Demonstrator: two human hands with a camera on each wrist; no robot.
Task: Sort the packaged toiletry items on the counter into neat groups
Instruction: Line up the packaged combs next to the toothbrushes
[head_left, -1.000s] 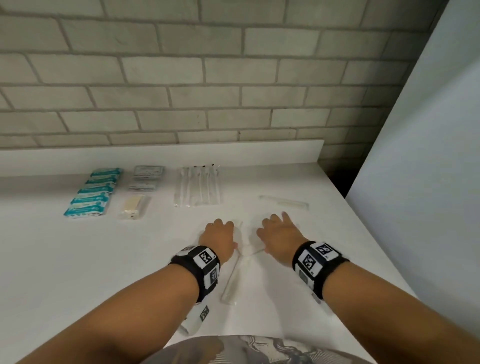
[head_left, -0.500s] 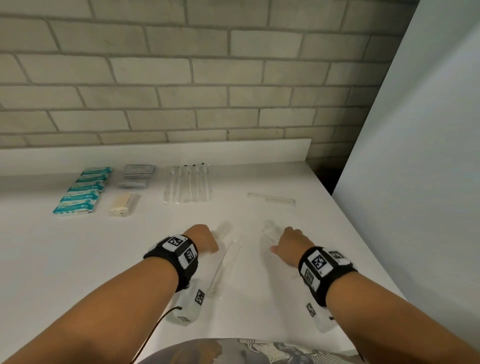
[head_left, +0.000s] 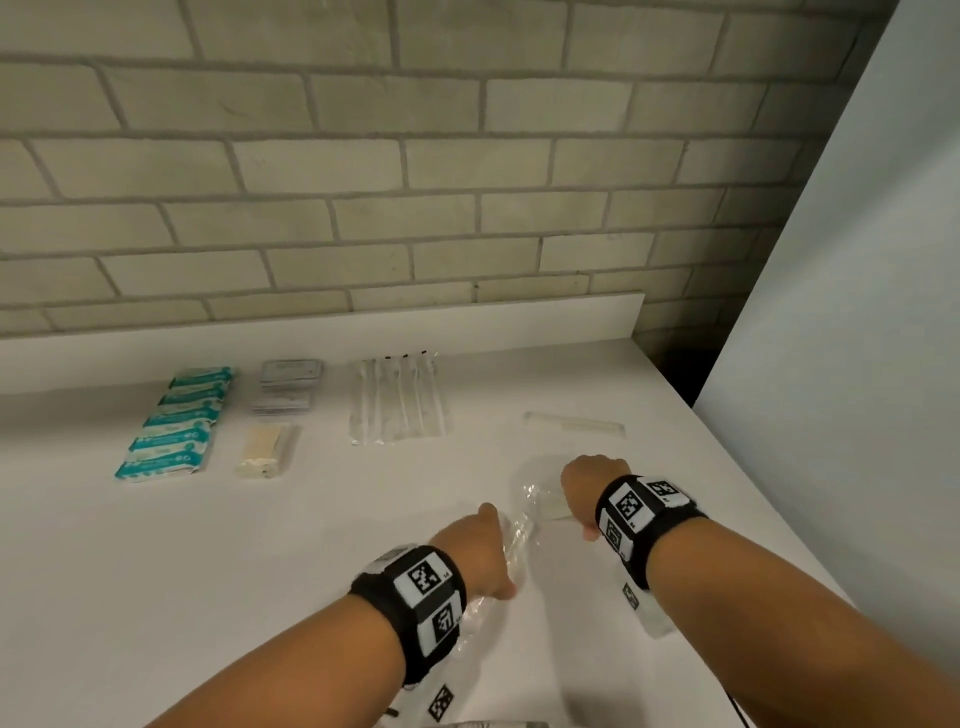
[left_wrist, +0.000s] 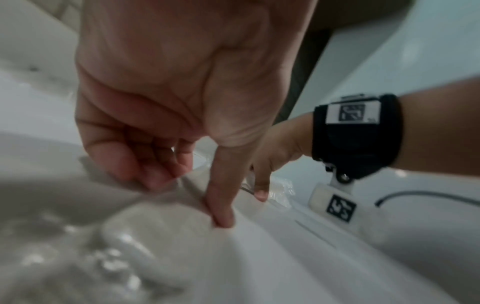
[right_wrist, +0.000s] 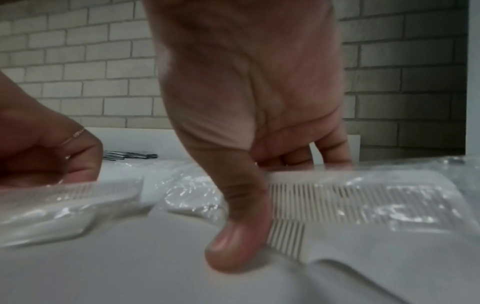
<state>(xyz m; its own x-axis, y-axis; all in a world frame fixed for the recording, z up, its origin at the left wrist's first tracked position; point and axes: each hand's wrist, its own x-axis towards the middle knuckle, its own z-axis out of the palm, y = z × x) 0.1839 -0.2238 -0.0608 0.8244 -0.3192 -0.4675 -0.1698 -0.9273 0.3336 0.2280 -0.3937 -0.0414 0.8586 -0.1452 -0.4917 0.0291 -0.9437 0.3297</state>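
— Two wrapped combs are seen to be gripped, one per hand. From the head view, the left hand (head_left: 480, 551) is seen just short of the right hand (head_left: 589, 488), both low on the white bench (head_left: 208, 571), but the fingers are hidden by the knuckles.

— What is added by the wrist views?

— In the right wrist view, the right hand's comb (right_wrist: 350, 197) is shown in its clear wrapper, pinched between the thumb in front and the fingers curled behind it. The comb is held on edge, its teeth pointing down to the bench. The left hand's comb (right_wrist: 78, 195) is shown beside it, caught under curled fingers bearing a thin ring (right_wrist: 74, 135).

— And the left wrist view?

— It is blurred; the thumb is pressed down at the wrapper's edge and the fingers are curled.

— Where are the sorted things, taken from the right hand?

— A third comb (head_left: 574, 426) is laid just beyond it. Further left, the clear stick packets (head_left: 397, 405), grey sachets (head_left: 285, 387), a beige packet (head_left: 265, 449) and teal packets (head_left: 176, 421) are set in groups.
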